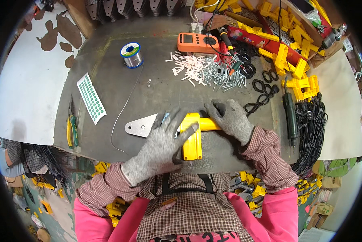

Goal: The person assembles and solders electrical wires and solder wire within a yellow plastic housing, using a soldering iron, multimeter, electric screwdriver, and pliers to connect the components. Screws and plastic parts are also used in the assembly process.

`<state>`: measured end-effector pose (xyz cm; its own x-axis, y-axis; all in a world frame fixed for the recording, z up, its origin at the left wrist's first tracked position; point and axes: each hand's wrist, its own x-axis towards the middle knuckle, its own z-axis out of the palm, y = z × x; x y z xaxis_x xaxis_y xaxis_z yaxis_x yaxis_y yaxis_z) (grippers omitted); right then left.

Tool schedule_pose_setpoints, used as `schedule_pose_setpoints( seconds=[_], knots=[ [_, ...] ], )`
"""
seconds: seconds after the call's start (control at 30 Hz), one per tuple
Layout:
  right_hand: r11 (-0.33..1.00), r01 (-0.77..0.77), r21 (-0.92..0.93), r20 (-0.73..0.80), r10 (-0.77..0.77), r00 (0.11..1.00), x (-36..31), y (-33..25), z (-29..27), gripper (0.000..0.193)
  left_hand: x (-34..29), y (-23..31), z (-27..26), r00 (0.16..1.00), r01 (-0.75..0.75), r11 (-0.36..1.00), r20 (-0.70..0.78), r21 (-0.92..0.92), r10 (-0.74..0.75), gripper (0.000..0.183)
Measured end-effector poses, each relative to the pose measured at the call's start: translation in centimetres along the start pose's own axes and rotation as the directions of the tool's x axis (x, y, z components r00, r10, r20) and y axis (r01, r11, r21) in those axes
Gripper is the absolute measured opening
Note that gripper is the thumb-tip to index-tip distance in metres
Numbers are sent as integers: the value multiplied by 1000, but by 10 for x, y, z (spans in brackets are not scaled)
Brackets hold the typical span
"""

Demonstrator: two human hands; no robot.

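A yellow plastic tool housing [192,139] with a round yellow handle [209,124] and a tapered grey metal plate [140,126] lies on the bench before me. My left hand [156,145], in a grey glove, is closed on the housing. Its thumb lies across the yellow face, and its fingers reach over the plate's inner end. Beside the handle's right end is my right hand [233,121], also gloved. Its fingers are curled, thumb and forefinger close together; whatever they pinch is too small or hidden.
Beyond my hands lie a solder spool [131,55], screws [225,72], white pieces [189,66] and an orange meter [197,43]. Pliers [72,125] and a green-dotted sticker sheet [91,99] are left. A dark green screwdriver-shaped tool [290,119], black cords [310,133] and yellow housings [304,86] crowd the right.
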<state>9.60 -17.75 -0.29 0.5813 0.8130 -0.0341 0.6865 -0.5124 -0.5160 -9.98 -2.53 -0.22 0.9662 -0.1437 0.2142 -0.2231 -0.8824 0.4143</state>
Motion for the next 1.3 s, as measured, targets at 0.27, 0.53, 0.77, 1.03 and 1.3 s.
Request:
schedule_pose_setpoints(
  seconds=[0.27,0.53,0.77,1.03,1.3],
  knots=[
    [999,-22,-49,73,26,997,14,7,18,35,20,9,-42,990,95,993,107,-65,-88,108],
    [993,-22,115,-1,22,1000,-3,12,-1,23,93,-2,13,974,-40,998,-223,-45,29,58],
    [964,232,-130,-319,-262,911,51,48,-27,23,171,-64,2,911,412,911,28,13,-412,31],
    [986,59,-158,-164,-85,983,92,46,-15,23,175,-96,16,949,270,962,-176,33,-261,23],
    [999,19,30,-289,-10,957,76,40,-20,32,165,-100,2,930,338,941,-146,-17,-337,23]
  ],
)
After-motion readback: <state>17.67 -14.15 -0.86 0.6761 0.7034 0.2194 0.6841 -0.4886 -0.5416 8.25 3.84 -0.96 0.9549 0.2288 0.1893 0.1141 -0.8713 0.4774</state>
